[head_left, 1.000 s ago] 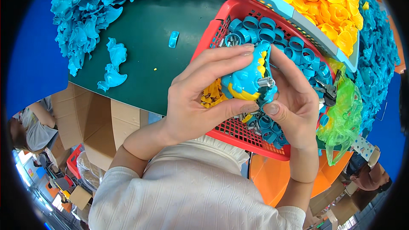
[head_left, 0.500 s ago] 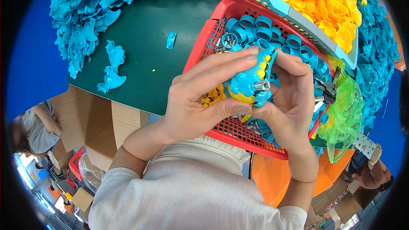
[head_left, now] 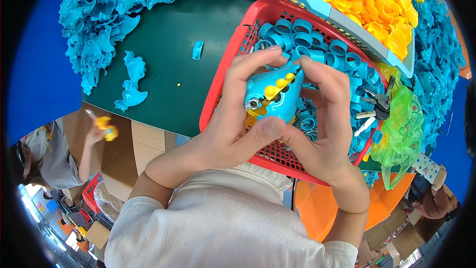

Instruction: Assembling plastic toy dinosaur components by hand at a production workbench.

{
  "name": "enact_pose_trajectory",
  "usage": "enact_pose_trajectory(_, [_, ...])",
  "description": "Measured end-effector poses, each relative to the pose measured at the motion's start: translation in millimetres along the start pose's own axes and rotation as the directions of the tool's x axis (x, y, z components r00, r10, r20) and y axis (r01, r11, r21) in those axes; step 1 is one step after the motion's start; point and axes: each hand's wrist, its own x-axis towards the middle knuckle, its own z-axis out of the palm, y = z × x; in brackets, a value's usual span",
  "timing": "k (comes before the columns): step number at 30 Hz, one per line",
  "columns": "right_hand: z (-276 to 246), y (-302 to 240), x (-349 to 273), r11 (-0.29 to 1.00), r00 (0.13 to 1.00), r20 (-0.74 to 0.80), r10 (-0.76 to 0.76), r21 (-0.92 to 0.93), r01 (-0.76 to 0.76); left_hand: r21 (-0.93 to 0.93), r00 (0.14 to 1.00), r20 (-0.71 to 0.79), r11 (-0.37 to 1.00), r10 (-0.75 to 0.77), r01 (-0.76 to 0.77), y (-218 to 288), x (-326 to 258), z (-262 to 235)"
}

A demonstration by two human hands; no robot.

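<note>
"What is the left hand (head_left: 223,121) doing?"

"Grasping the blue-and-yellow toy (head_left: 271,92). It is bent in a wide C, with its fingers arched over the far side and its left thumb (head_left: 263,131) pressed against the near end."

"And the right hand (head_left: 329,126)?"

"Curled part-way round the other side of the same toy. Its forefinger reaches the toy's far, narrow end. Its right thumb (head_left: 296,140) meets the tip of the other one; whether it also touches the toy, I cannot tell."

"Is that palm against it?"

"No, a gap shows between them, and blue rings (head_left: 302,39) are visible through it."

"Where is the toy exactly?"

"Between the two hands, above the red basket (head_left: 254,14) that holds the rings. Yellow knobs run along its seam, and the round end of a metal tube (head_left: 253,103) faces up near the left palm."

"What lies close by?"

"Keys (head_left: 383,106) to the right of the right hand, just beside a green plastic bag (head_left: 404,124). Beyond the basket is a blue-grey crate (head_left: 317,6) of yellow pieces (head_left: 382,10). Well to the left, a small curved blue piece (head_left: 198,50) lies on the green table (head_left: 158,59)."
</note>
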Motion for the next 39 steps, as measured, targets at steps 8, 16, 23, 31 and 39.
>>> enact_pose_trajectory(8, [-7.9,9.1,-1.3,0.994,0.998,0.058,-0.014,0.106,0.008,0.059,0.999,0.007,0.998,0.033,-0.033,7.2,3.7,3.3])
enact_pose_trajectory(16, [-8.3,-1.5,1.8,0.919,0.992,0.044,0.120,0.374,-0.127,0.084,0.998,-0.066,0.996,0.012,-0.007,12.0,5.5,-7.4])
enact_pose_trajectory(23, [-10.2,-1.0,-0.3,0.868,0.985,0.066,0.158,0.465,-0.171,0.159,0.995,-0.036,0.984,0.089,-0.083,11.4,6.9,-7.8])
enact_pose_trajectory(31, [-15.6,5.7,-2.6,0.958,0.995,0.083,0.061,0.275,-0.081,0.325,0.993,0.047,0.938,0.110,-0.120,15.4,7.8,-10.4])
enact_pose_trajectory(39, [-4.7,3.5,-0.1,0.929,0.994,0.039,0.106,0.352,-0.113,0.329,0.984,0.115,0.930,0.136,-0.167,8.0,10.8,-12.8])
